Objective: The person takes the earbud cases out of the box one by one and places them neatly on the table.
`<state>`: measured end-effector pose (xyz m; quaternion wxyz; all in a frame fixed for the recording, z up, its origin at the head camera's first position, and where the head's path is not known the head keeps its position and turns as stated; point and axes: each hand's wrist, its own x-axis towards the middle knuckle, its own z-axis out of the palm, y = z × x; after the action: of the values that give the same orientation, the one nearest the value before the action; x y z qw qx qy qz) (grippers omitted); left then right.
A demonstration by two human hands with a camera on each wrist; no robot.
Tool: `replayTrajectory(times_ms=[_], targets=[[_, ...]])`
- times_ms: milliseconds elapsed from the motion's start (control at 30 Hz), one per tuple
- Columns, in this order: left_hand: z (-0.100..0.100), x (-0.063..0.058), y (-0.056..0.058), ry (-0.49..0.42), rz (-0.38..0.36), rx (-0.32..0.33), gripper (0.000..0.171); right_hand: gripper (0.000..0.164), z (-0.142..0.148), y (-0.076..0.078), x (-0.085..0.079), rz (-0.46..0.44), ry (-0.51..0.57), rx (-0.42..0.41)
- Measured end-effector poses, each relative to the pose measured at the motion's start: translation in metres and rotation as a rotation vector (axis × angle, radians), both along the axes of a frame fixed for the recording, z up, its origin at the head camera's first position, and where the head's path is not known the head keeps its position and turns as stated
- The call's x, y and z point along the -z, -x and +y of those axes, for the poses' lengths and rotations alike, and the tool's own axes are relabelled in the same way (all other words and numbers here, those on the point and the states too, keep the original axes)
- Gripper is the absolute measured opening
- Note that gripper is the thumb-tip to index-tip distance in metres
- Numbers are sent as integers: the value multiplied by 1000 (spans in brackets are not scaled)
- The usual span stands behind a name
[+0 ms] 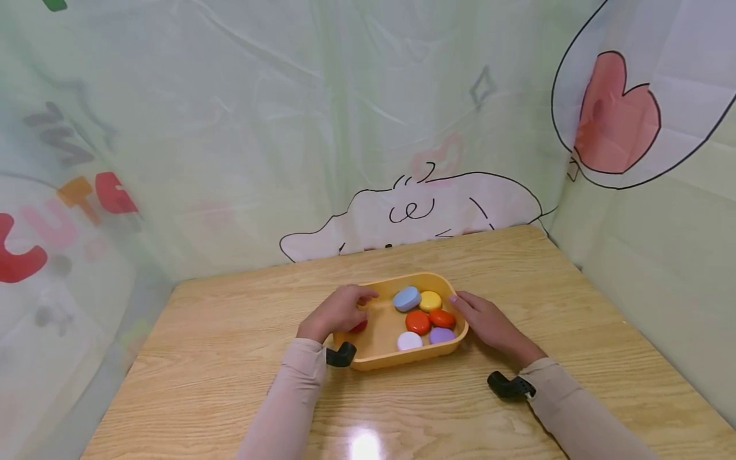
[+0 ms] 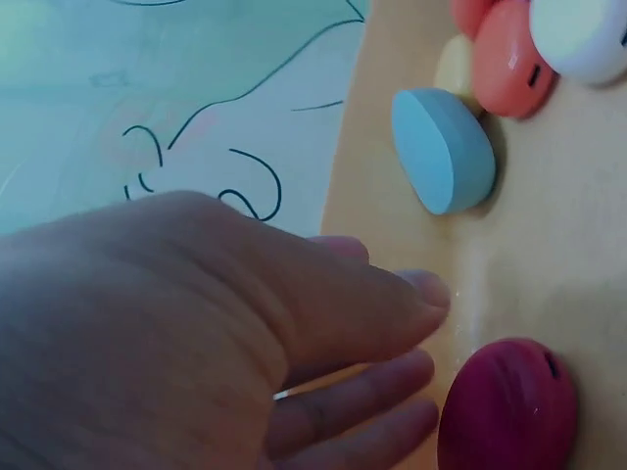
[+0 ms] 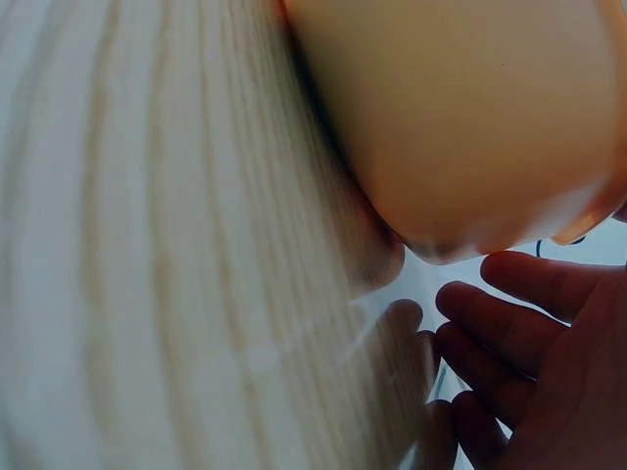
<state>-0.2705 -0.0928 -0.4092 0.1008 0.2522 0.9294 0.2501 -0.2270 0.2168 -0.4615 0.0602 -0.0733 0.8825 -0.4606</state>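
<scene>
A yellow-orange tray (image 1: 376, 364) with raised sides sits on the wooden table. Over its left end is my left hand (image 1: 339, 312), thumb and fingers extended with nothing between them. Just beside those fingertips lies a dark red rounded piece (image 2: 509, 406) with a small black slot, partly covered by the hand in the head view. My right hand (image 1: 489, 322) holds the tray's right end, thumb over the rim and fingers along the outer wall. Inside, toward the right, are a blue piece (image 1: 407, 298), a yellow piece (image 1: 430, 301) and a purple piece (image 1: 442, 335).
Two orange-red pieces, one of them a round piece (image 1: 418, 322), and a white piece (image 1: 410, 341) share the tray. The wooden table (image 1: 230, 345) extends around it. A printed curtain (image 1: 259, 128) hangs behind the table's far edge and along its sides.
</scene>
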Motion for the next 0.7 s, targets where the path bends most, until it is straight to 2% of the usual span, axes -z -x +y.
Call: replayTrajectory(times_ms=[133,300,533,700], targets=[[-3,-1,3,-30,33,10,36,72,0,0,-1,-13,9,3],[-5,-16,9,79,77,9,34,73,1,0,-3,-10,8,10],[1,-37,20,222,-44,79,21,74,3,1,-3,-7,14,10],[11,-44,26,373,-108,75,33,71,1,1,-2,-14,28,0]])
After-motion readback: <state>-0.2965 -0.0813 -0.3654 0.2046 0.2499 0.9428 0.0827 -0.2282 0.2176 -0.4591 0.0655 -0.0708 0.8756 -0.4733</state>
